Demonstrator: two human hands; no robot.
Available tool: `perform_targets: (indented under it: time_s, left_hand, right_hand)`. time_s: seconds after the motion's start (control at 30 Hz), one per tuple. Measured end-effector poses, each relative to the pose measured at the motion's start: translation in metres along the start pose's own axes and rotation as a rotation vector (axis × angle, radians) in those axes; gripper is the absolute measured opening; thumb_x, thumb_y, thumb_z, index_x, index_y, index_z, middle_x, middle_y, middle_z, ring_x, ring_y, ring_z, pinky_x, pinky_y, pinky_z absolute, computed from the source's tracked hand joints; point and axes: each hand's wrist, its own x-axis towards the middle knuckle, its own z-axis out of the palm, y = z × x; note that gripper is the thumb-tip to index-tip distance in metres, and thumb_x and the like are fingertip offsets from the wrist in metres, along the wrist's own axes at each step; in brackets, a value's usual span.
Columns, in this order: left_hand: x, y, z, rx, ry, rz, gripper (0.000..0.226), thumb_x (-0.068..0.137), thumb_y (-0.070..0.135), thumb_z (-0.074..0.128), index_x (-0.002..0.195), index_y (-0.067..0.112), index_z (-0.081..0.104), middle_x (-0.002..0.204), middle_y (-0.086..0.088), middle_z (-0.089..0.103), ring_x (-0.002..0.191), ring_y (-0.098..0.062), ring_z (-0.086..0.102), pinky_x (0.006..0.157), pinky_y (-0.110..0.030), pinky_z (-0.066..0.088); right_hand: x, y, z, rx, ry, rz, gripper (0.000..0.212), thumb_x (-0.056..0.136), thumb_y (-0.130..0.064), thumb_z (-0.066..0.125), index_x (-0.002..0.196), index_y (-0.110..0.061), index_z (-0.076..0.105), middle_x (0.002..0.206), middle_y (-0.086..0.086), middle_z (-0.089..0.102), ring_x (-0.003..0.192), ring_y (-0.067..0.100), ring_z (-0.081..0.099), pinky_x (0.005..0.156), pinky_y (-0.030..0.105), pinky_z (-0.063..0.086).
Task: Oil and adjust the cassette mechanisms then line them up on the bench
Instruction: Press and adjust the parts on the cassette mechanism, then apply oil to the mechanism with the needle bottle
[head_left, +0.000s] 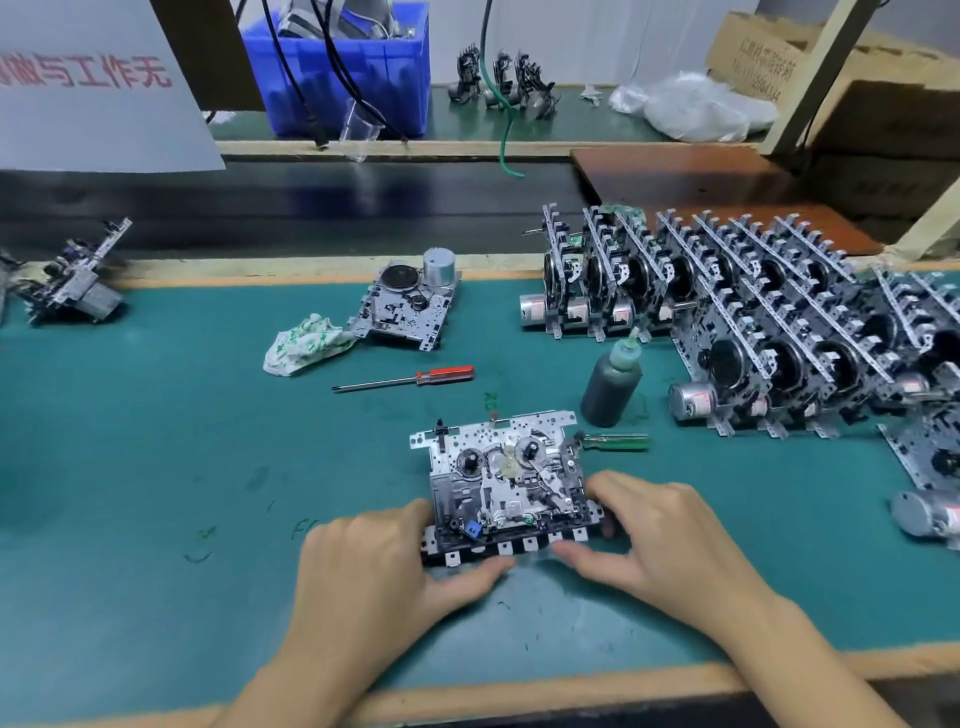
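I've got both hands, left hand (374, 561) and right hand (670, 535), gripping the mechanism (506, 486) flat on the near worktop (156, 467), so I'd steady its key row before reaching right for the oil bottle (610, 382).

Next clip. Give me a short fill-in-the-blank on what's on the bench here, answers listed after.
1. Both the left hand and the right hand hold the flat metal cassette mechanism by its ____ edge.
2. The screwdriver with the red handle lies ____ on the green bench mat.
3. The grey oil bottle has a ____ nozzle.
4. The crumpled white and green rag lies to the ____ of the mechanism with the silver motor.

Answers: near; flat; green; left
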Motion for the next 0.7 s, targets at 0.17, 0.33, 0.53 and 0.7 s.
perform_targets:
  time_s: [0.17, 0.33, 0.53, 0.7]
  left_hand:
    - [0.005, -0.003, 0.002, -0.012, 0.048, 0.062, 0.062, 0.064, 0.073, 0.048, 0.046, 0.014, 0.042, 0.033, 0.0, 0.038, 0.028, -0.023, 0.043, 0.033, -0.023, 0.029]
    - [0.017, -0.004, -0.004, -0.002, 0.063, 0.154, 0.06, 0.069, 0.07, 0.048, 0.048, 0.014, 0.037, 0.035, -0.001, 0.037, 0.029, -0.024, 0.04, 0.033, -0.023, 0.027]
    - [0.019, -0.005, -0.002, -0.023, 0.086, 0.18, 0.058, 0.068, 0.07, 0.05, 0.051, 0.019, 0.03, 0.034, -0.002, 0.034, 0.028, -0.023, 0.038, 0.035, -0.021, 0.025]
    - [0.017, -0.007, 0.01, -0.043, 0.077, 0.087, 0.063, 0.062, 0.07, 0.05, 0.042, 0.011, 0.041, 0.03, -0.004, 0.035, 0.027, -0.025, 0.041, 0.033, -0.023, 0.031]
  right_hand:
    - [-0.001, -0.004, 0.002, -0.021, 0.001, 0.022, 0.05, 0.08, -0.057, 0.048, 0.06, -0.011, 0.049, 0.049, -0.005, 0.046, 0.04, 0.018, 0.042, 0.036, 0.023, 0.033]
    - [0.0, -0.006, 0.002, 0.042, 0.032, 0.083, 0.042, 0.08, -0.055, 0.047, 0.062, -0.017, 0.042, 0.048, -0.004, 0.046, 0.038, 0.02, 0.042, 0.039, 0.02, 0.033]
    - [0.001, -0.008, 0.003, 0.052, 0.036, 0.117, 0.047, 0.078, -0.053, 0.049, 0.059, -0.01, 0.048, 0.046, -0.003, 0.043, 0.038, 0.02, 0.04, 0.039, 0.021, 0.032]
    - [0.0, -0.005, -0.001, 0.09, -0.042, 0.089, 0.053, 0.068, -0.062, 0.055, 0.063, -0.01, 0.05, 0.052, -0.007, 0.043, 0.044, 0.015, 0.04, 0.04, 0.024, 0.036]
